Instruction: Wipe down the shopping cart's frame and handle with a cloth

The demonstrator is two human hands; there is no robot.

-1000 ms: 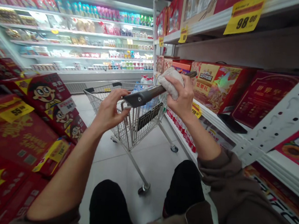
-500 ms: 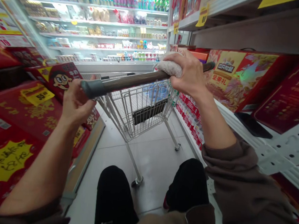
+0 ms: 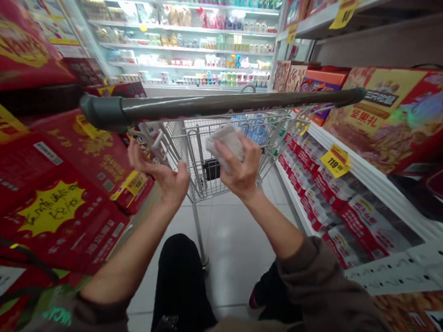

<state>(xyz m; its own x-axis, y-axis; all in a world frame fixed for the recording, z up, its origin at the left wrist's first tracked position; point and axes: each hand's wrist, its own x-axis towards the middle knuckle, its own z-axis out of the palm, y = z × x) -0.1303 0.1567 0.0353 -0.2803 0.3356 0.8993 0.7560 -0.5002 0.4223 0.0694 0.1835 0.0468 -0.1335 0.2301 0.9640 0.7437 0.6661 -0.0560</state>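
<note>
A shopping cart (image 3: 220, 181) stands before me, its brown handle bar (image 3: 226, 105) with grey end caps running across the view. My right hand (image 3: 244, 170) is closed around a crumpled whitish cloth (image 3: 225, 143), held below the bar and in front of the wire basket. Off the bar and under its left end, my left hand (image 3: 163, 177) is open, palm turned up, thumb and fingers apart, with nothing in it. Blue-tinted bottles (image 3: 257, 130) show through the wires inside the basket.
Red gift boxes (image 3: 76, 165) with yellow price signs line the left side closely. On the right, a white shelf (image 3: 387, 199) carries nut gift boxes (image 3: 394, 115) above red-and-white packs (image 3: 319, 194). A lit refrigerated display (image 3: 185, 35) spans the back. Tiled floor (image 3: 234, 238) lies under the cart.
My left hand has let go of the bar's left end and moved down and right. My right hand has come off the bar with the cloth, moving lower. The bar appears closer.
</note>
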